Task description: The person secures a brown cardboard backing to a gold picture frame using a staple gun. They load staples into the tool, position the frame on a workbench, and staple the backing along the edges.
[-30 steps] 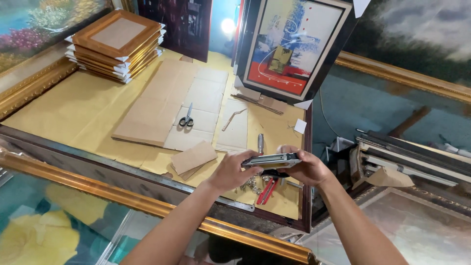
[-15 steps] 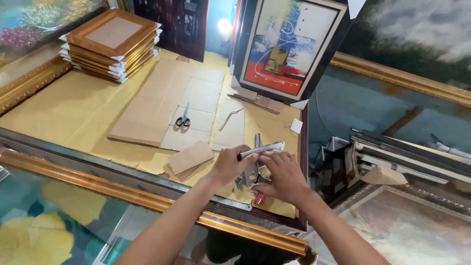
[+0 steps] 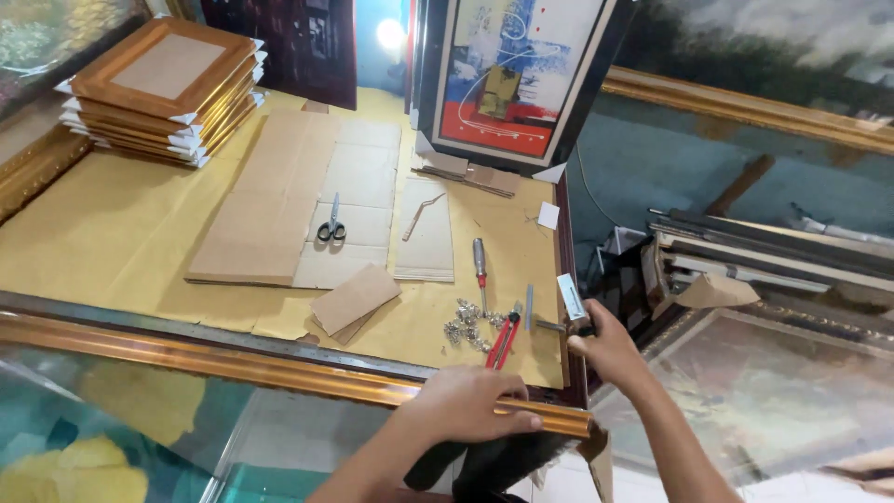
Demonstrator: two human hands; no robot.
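The left hand (image 3: 470, 402) has come down flat onto the near end of the gilded frame moulding (image 3: 279, 373), its grip pressing the wood rather than closing round it, where half a second ago both hands held the tool together. The right hand (image 3: 610, 349) now carries the grey stapling tool (image 3: 570, 300) alone, grip closed on its handle, just right of the moulding's end (beyond the tabletop (image 3: 102, 242) edge). Behind the moulding lie red-handled pliers (image 3: 503, 340), loose metal hangers (image 3: 463, 323), a screwdriver (image 3: 480, 265); farther back, scissors (image 3: 331, 224) on cardboard (image 3: 279, 200).
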